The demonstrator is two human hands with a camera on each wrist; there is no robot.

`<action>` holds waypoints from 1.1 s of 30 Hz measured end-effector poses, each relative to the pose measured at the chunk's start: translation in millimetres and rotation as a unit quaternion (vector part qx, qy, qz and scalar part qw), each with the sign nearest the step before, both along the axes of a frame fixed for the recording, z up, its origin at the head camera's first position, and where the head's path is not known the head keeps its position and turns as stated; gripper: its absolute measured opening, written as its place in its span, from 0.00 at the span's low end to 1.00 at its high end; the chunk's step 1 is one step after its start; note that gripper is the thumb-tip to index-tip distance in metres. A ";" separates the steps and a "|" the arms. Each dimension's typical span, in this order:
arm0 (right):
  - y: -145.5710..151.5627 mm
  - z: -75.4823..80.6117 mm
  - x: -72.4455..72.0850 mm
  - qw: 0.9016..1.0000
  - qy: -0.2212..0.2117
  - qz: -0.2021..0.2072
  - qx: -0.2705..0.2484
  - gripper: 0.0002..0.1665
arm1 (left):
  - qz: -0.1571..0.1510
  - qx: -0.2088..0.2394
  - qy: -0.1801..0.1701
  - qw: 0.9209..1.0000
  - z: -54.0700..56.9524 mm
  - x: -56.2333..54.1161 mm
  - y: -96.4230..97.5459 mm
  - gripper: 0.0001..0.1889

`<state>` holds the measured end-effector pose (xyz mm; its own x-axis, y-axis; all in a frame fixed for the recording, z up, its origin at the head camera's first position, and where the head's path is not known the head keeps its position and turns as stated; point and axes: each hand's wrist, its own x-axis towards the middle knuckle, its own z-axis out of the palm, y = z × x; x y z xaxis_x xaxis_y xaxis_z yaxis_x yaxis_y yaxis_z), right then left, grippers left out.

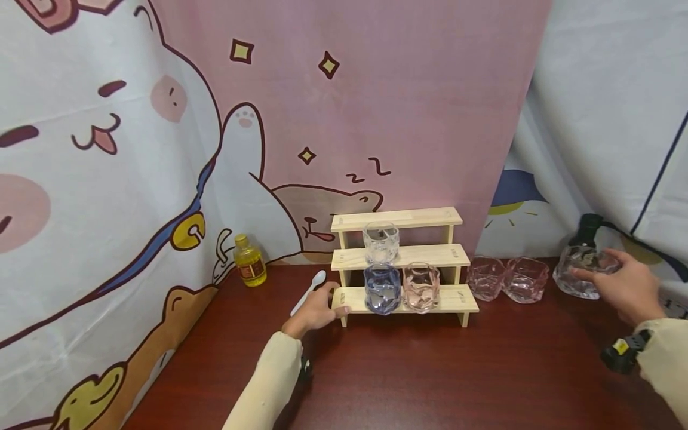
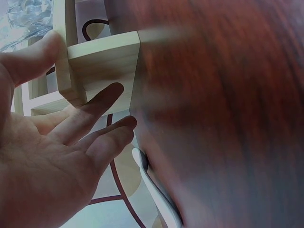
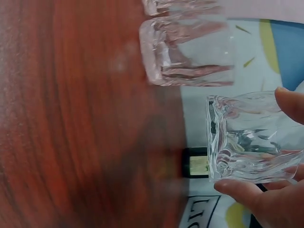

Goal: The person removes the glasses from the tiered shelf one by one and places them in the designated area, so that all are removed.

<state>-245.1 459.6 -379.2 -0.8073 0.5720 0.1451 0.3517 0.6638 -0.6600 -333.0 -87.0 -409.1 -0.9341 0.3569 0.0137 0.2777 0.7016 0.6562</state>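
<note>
My left hand [image 1: 317, 307] grips the left end of the lowest step of a three-step wooden stand [image 1: 398, 255]. In the left wrist view, its thumb lies against the board [image 2: 102, 45] and the other fingers reach below and beside it. At the right, my right hand [image 1: 629, 286] holds a clear drinking glass [image 1: 572, 280] by its sides. The right wrist view shows this glass [image 3: 254, 137] between thumb and fingers, its base apart from the tabletop. Two pink glasses [image 1: 486, 280] stand side by side between the stand and that hand.
On the lowest step are a blue glass [image 1: 383, 292] and a pink glass [image 1: 421, 289]; another clear glass [image 1: 381, 242] stands on the middle step. A dark bottle [image 1: 589, 227] is behind the held glass. A white spoon [image 1: 308, 292] and yellow bottle [image 1: 250, 263] are at the left.
</note>
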 end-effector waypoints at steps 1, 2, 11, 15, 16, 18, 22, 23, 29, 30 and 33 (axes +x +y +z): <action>0.5 -2.6 -0.6 1.000 0.002 0.001 0.000 0.57 | 0.000 0.000 0.001 1.000 0.3 -0.3 0.2 0.32; 1.0 -5.1 -1.1 1.000 0.003 0.001 0.007 0.56 | 0.001 0.002 0.000 1.000 0.5 -0.7 0.4 0.31; 3.9 -27.5 -1.5 0.999 -0.006 0.020 0.048 0.57 | -0.003 -0.001 -0.004 1.000 -1.9 -1.0 2.4 0.32; 6.9 -31.7 0.3 0.999 -0.015 0.026 0.046 0.57 | -0.006 0.002 -0.005 1.000 -4.7 -0.7 3.2 0.31; 7.6 -32.4 0.8 0.999 -0.017 0.025 0.044 0.57 | -0.006 0.004 -0.006 1.000 -4.7 -0.5 3.3 0.31; 8.6 -33.2 1.4 0.999 -0.024 0.021 0.038 0.57 | -0.008 0.004 -0.008 1.000 -4.4 -0.3 3.7 0.31; 9.4 -33.9 -0.4 0.999 -0.014 0.022 0.032 0.56 | -0.010 0.009 -0.006 1.000 -1.9 -1.4 3.6 0.31; 9.4 -33.8 -1.2 0.999 -0.009 0.026 0.030 0.57 | -0.011 0.010 -0.005 1.000 -1.5 -1.7 3.2 0.31; 11.4 -36.2 -0.9 0.998 -0.001 0.061 0.015 0.59 | -0.012 0.015 -0.010 1.000 -1.9 -1.6 -0.7 0.29; 11.6 -37.3 -0.3 0.998 -0.002 0.063 0.015 0.59 | -0.012 0.014 -0.011 1.000 -1.8 -1.3 -1.0 0.29; 12.1 -41.2 0.4 0.998 -0.001 0.059 0.015 0.59 | -0.013 0.010 -0.008 1.000 -1.4 -1.4 -0.9 0.30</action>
